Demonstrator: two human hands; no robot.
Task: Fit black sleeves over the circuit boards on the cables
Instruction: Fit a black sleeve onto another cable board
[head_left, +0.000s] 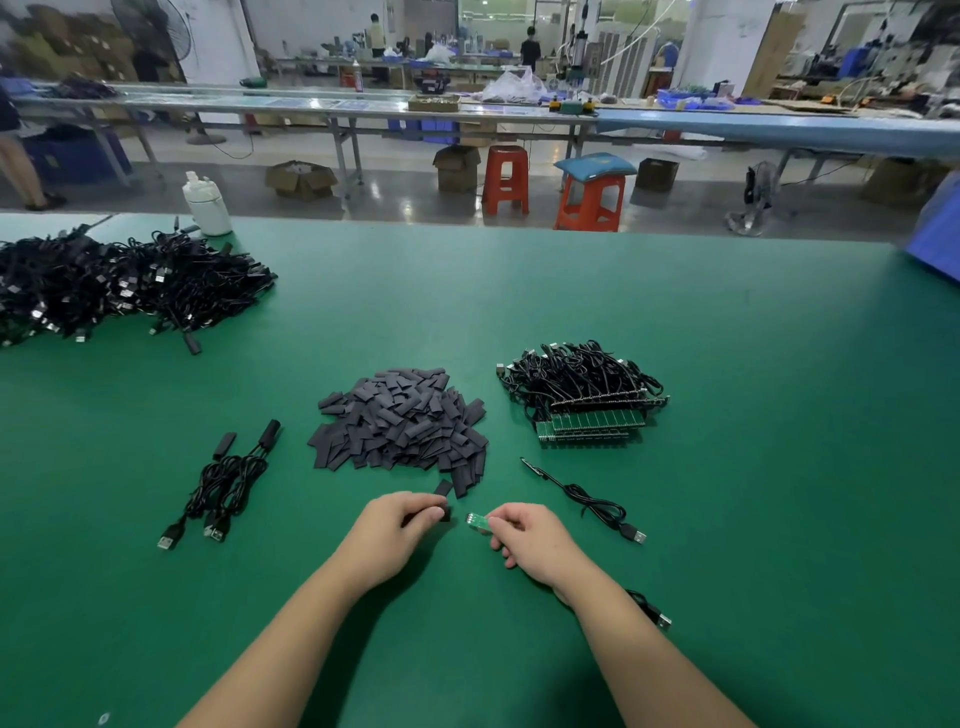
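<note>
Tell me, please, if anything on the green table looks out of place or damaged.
Nothing looks damaged. One loose sleeve lies apart from the sleeve pile, near the left hand, and one cable lies alone below the unsleeved bundle. Both seem ordinary here.

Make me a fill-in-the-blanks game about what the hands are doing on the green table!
1. The left hand holds a black ____.
2. The right hand pinches a small board coloured ____.
3. The sleeve pile lies to the ____ of the stack of boards.
4. Beside the pile, ____ finished cables lie together.

Missing words: sleeve; green; left; two
</note>
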